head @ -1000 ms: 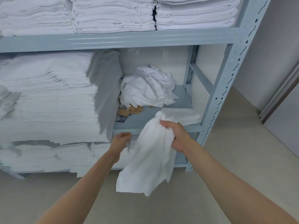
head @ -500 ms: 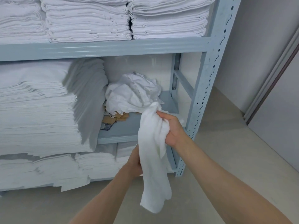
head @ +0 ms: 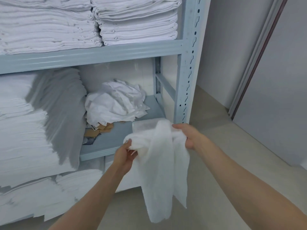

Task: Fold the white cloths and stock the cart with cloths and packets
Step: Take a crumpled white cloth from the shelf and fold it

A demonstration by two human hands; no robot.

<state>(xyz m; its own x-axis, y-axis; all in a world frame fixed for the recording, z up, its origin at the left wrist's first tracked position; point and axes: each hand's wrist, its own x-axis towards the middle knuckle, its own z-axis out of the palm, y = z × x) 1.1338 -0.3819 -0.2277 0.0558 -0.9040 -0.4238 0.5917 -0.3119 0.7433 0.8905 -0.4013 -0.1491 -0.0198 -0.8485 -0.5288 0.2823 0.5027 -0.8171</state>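
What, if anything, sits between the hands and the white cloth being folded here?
Nothing visible: the left hand and right hand both already grip the white cloth directly, in front of the shelf.

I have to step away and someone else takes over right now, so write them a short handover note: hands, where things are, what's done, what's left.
Left hand: grips one bunched end of the white cloth.
Right hand: grips the other end; the rest of the cloth hangs down between the hands, unfolded.
Middle shelf: a crumpled pile of cloths at the back, brown packets under its front edge, tall folded stacks to the left.
Top shelf: more folded stacks.
Done: one cloth taken in hand.
Left: fold this cloth, fold the crumpled pile, stock the cart with cloths and packets. The cart is not in view.
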